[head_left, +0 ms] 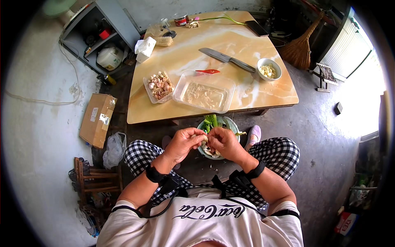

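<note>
Between my legs, both hands meet over a pale green bin (231, 123) that holds green vegetable scraps (211, 120) and papery garlic skins (212, 153). My left hand (184, 144) pinches a pale garlic clove (204, 140) between thumb and fingers. Bent and closed, the fingers of my right hand (225, 142) grip the clove's other side; its fingertips are partly hidden. On the table beyond, a clear tub of unpeeled garlic (160, 85) stands left of a clear plastic tray (204, 94) with bits of skin inside. Peeled cloves (268, 71) fill part of a white bowl (276, 62) at the right.
On the marbled table (173, 56) lie a large knife (226, 59), a small red peeler-like tool (208, 71), a tissue pack (145, 48) and a phone (256, 28). A cardboard box (97, 119) stands left on the floor. A broom (300, 47) and a low stool (326, 75) are at right.
</note>
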### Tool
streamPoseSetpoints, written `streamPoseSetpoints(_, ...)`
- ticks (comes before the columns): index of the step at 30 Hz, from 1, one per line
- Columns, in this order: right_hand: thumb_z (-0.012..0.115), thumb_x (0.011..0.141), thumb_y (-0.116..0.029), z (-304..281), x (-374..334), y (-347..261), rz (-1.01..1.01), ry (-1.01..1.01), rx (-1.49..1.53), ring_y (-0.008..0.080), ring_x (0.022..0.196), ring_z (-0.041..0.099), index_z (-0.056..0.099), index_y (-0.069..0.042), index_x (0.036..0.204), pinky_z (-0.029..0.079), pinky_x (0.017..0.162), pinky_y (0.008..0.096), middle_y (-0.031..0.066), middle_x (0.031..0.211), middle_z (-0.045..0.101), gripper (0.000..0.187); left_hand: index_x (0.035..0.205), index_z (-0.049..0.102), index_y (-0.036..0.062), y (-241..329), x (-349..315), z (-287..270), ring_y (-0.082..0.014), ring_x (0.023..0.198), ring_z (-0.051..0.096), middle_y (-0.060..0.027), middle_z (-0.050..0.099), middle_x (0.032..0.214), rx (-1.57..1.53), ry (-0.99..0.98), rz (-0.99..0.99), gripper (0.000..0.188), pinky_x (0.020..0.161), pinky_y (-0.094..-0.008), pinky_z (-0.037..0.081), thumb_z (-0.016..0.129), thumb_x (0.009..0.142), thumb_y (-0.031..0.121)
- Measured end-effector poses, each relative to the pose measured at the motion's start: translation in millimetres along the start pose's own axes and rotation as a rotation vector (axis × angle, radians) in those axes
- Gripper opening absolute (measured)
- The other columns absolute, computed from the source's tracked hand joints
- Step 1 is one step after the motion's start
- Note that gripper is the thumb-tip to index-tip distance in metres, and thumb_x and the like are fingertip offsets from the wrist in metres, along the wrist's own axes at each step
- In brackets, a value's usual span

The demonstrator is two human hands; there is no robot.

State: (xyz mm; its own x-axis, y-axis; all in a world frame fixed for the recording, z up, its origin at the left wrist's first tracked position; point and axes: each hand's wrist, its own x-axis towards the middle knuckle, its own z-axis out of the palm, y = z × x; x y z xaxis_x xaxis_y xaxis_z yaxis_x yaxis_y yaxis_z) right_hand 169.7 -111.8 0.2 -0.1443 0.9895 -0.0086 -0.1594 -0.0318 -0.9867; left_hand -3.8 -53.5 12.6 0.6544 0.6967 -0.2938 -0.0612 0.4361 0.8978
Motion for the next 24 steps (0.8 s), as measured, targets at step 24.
streamPoseSetpoints(24,0.044,0.089,-0.011,-9,6,-1,0.007,0.115,0.283,0.0064,0.061,0.048,0.048,-0.003,0.083,0.041,0.057,0.0201,0.0005,0.068,0.051,0.011,0.092,0.057,-0.0015,-14,3,0,-0.0038,0.061,0.046,-0.002,0.058,0.077,0.175,0.117,0.064,0.017,0.054,-0.0166,0.036,0.063,0.079,0.008)
